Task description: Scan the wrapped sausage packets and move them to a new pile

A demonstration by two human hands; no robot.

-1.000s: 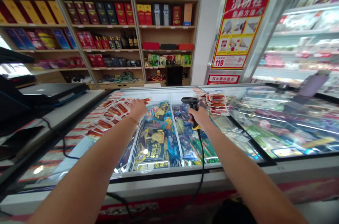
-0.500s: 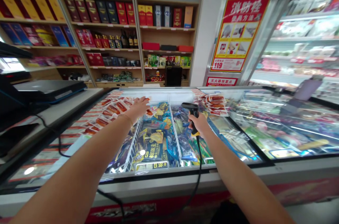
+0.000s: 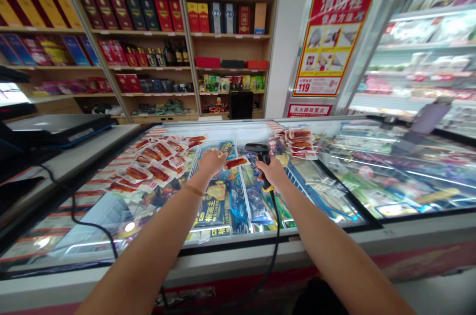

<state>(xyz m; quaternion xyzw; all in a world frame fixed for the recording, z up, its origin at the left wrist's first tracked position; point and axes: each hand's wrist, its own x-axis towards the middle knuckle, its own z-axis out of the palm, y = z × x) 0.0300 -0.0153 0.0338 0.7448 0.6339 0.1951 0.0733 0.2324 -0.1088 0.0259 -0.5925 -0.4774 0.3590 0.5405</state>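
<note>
My left hand (image 3: 213, 162) is closed on one end of a vacuum-packed sausage (image 3: 236, 163), which points to the right over the freezer. Wrapped around the handle of a black barcode scanner (image 3: 258, 151), my right hand (image 3: 273, 172) holds it upright, its head turned left above the packet. From the handle's yellow-edged base a black cable (image 3: 275, 235) hangs down. Left of my left hand, many packed sausages (image 3: 152, 154) lie spread on the glass. A smaller stack of sausage packets (image 3: 302, 142) lies beyond my right hand.
Under the glass of the chest freezer (image 3: 260, 249) are wire baskets with bagged frozen goods (image 3: 215, 208). A flat scale-like device (image 3: 63, 126) stands on the left counter. Shelves of boxes (image 3: 141, 12) line the back, and a lit cooler (image 3: 420, 57) stands at right.
My left hand has moved right, away from the spread packets, bringing a packed sausage toward the scanner. The scanner has shifted slightly left in view.
</note>
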